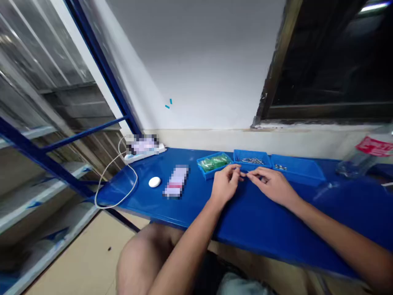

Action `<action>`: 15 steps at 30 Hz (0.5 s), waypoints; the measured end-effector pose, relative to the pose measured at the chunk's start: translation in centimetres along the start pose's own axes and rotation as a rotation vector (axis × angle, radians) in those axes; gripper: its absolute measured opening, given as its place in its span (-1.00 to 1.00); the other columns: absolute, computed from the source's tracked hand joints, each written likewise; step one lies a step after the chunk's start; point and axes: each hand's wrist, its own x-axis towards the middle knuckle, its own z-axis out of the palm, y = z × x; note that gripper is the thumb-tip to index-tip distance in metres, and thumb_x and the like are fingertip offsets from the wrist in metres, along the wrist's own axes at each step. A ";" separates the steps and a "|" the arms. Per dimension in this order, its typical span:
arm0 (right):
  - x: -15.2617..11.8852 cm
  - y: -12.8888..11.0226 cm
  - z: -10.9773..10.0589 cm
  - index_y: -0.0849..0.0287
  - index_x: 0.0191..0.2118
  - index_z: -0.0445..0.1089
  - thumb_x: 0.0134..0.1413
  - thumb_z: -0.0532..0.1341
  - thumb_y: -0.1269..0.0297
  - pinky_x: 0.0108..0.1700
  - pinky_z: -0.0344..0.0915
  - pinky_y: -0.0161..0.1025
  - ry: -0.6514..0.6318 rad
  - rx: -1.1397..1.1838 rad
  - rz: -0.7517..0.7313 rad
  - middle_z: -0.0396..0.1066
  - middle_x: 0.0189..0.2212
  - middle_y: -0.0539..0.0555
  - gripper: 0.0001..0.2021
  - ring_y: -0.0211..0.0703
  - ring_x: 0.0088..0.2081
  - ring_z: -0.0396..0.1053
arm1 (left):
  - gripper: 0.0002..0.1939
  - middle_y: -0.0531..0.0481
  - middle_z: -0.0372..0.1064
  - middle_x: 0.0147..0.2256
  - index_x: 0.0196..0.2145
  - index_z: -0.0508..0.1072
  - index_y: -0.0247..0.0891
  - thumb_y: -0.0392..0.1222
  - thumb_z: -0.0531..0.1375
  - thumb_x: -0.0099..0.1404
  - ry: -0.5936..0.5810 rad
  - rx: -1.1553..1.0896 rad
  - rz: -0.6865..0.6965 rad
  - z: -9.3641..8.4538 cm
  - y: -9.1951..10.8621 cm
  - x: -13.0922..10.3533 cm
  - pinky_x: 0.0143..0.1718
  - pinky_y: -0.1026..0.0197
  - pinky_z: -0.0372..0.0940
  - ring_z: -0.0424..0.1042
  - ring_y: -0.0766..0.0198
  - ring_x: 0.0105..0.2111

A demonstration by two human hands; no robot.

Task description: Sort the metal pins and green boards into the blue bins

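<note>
My left hand [227, 181] and my right hand [270, 183] meet above the blue table, fingertips almost touching. Each has its fingers pinched together; what lies between them is too small to name. Just behind the hands stands a blue tray [268, 163] with several thin metal screw-like pieces [250, 160] in it. To its left, another blue tray [210, 176] holds small green and clear pieces [215, 162]. A third blue tray [302, 171], on the right, has a few small shiny metal parts [280, 167] at its left end.
On the left of the blue table [196, 205] lie a round white case [154, 182] and a blurred-out flat object [177, 181]. A white power strip [145, 154] with a looping cable [114, 206] sits behind. A clear bottle [359, 157] stands at the right.
</note>
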 end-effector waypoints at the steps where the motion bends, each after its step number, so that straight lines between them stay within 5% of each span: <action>1: 0.0 0.0 0.0 0.04 -0.19 0.59 0.37 0.20 0.11 -0.25 0.34 -0.18 0.012 -0.006 0.001 0.59 -0.23 0.03 -0.76 -0.12 -0.32 0.47 | -0.70 -0.13 0.66 -0.12 0.06 0.53 -0.27 -0.10 0.12 0.54 0.006 0.003 0.001 0.0 -0.1 0.0 -0.08 0.13 0.56 0.67 0.17 -0.20; 11: -0.1 -0.3 -0.2 0.07 -0.20 0.58 0.37 0.19 0.08 -0.32 0.36 -0.16 0.062 -0.005 -0.006 0.59 -0.26 0.08 -0.74 -0.12 -0.39 0.46 | -0.67 -0.11 0.63 0.00 0.05 0.60 -0.22 -0.03 0.17 0.51 -0.005 0.010 -0.013 0.1 -0.6 0.0 0.03 0.03 0.55 0.64 0.06 -0.04; 15: 0.0 -0.3 -0.2 0.07 -0.19 0.58 0.37 0.19 0.08 -0.33 0.39 -0.16 0.083 -0.011 -0.014 0.57 -0.29 0.08 -0.74 -0.12 -0.40 0.45 | -0.72 -0.15 0.61 0.04 0.08 0.56 -0.22 -0.16 0.22 0.47 -0.029 -0.044 -0.001 0.1 -0.8 0.1 0.07 0.00 0.54 0.63 0.05 0.01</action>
